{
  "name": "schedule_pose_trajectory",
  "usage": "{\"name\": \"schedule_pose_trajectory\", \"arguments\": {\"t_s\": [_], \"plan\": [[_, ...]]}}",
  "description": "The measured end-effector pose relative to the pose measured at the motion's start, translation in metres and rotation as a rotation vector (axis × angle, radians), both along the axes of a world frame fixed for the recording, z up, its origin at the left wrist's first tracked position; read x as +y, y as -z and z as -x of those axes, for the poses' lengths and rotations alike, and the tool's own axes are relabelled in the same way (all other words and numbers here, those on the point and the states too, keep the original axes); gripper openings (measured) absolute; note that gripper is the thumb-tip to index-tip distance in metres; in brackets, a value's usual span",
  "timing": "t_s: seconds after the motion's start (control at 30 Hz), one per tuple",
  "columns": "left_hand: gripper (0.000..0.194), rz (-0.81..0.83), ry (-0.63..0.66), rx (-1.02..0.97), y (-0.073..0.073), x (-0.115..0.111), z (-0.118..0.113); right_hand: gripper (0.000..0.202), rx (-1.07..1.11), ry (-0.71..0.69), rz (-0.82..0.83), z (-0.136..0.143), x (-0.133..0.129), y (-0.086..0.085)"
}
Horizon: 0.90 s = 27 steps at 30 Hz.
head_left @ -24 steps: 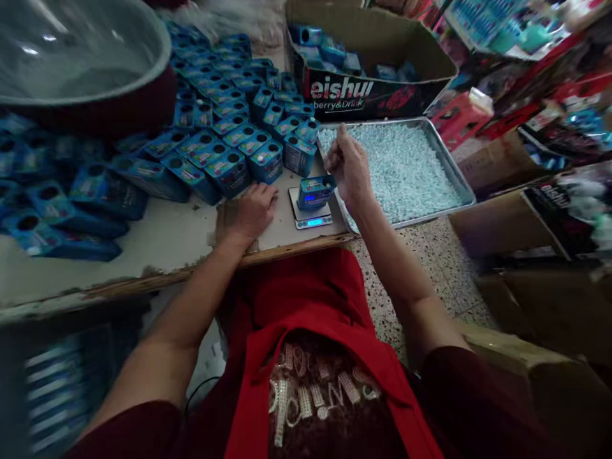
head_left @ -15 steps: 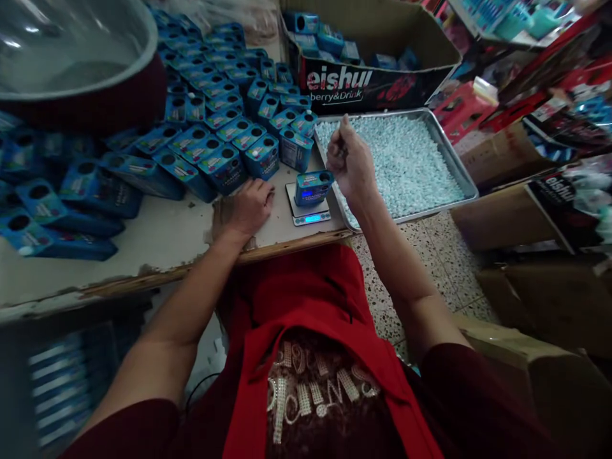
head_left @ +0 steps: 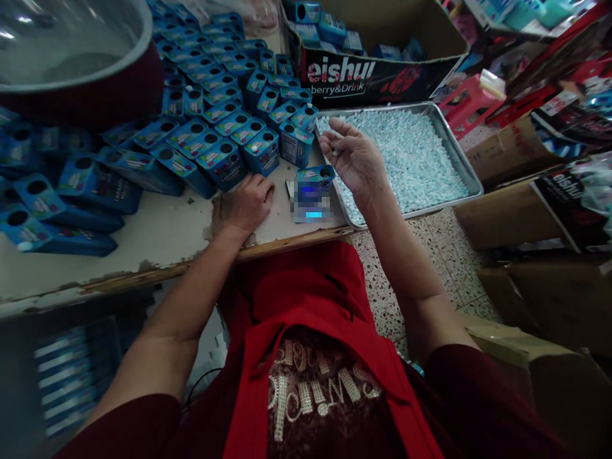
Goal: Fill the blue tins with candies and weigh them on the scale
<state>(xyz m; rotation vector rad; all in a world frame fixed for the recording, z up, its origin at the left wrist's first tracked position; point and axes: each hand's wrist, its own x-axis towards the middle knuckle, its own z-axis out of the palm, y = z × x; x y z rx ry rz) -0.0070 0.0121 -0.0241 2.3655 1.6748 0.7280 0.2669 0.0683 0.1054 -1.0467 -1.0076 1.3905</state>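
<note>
My left hand [head_left: 249, 203] rests on the worn tabletop with its fingers loosely curled, nothing seen in them. Just right of it, a small blue box [head_left: 313, 175] with printed sides stands on a digital scale [head_left: 313, 215], whose lit display is blurred out. Over the left part of a metal tray [head_left: 471, 185] hovers my right hand [head_left: 358, 159], palm turned up, fingers half curled. A tiny pale piece shows by its fingertips. Pale blue and white pellets [head_left: 411, 159] fill the tray. Many blue boxes with round holes in their tops [head_left: 222, 159] stand left of the scale.
A large metal bowl [head_left: 148, 44] sits at the far left among the boxes. Behind the tray is a black printed carton [head_left: 382, 80] with more blue boxes. A red plastic stool [head_left: 471, 102] and cardboard cartons [head_left: 516, 210] stand to the right.
My right hand has loosened from a closed fist, turning its palm up with the fingers more apart. My left hand and the box on the scale stay in place.
</note>
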Motion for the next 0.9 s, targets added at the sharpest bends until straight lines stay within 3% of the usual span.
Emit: {"name": "schedule_pose_trajectory", "arguments": {"t_s": [0.37, 0.47, 0.57, 0.73, 0.9], "plan": [[0.026, -0.018, 0.005, 0.026, 0.0, 0.0, -0.001, 0.025, -0.138, 0.012, -0.105, -0.002, -0.004, 0.003], [0.025, -0.014, 0.003, 0.018, -0.002, -0.001, 0.0, 0.033, -0.187, 0.042, -0.142, -0.019, -0.001, 0.002], [0.024, 0.005, -0.001, -0.006, -0.004, 0.0, 0.0, 0.028, -0.31, 0.112, -0.145, -0.049, 0.002, 0.007], [0.022, 0.048, -0.019, -0.043, -0.003, 0.003, 0.0, 0.032, -0.654, 0.106, -0.007, -0.087, -0.002, 0.018], [0.023, 0.015, -0.021, -0.034, -0.003, 0.002, 0.001, 0.018, -0.237, 0.052, 0.292, -0.087, -0.011, 0.01]]}}
